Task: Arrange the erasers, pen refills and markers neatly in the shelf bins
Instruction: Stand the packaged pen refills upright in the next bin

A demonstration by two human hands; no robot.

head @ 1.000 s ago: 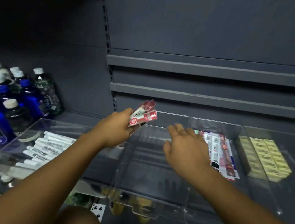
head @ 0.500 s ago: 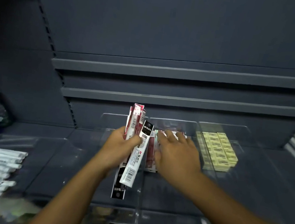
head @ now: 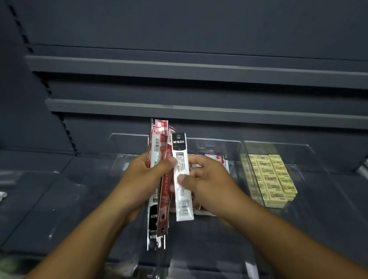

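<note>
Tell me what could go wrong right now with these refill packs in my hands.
The left hand grips a fanned bundle mid-length, so loose packs might slide out. The right hand pinches the white pack; pulling it could drag its neighbours askew. The erasers sit just to the right, so a dropped pack might land among them.

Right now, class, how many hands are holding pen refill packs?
2. The left hand grips a bundle of refill packs; the right hand pinches the white pack on that bundle's right side. No other hands show.
</note>
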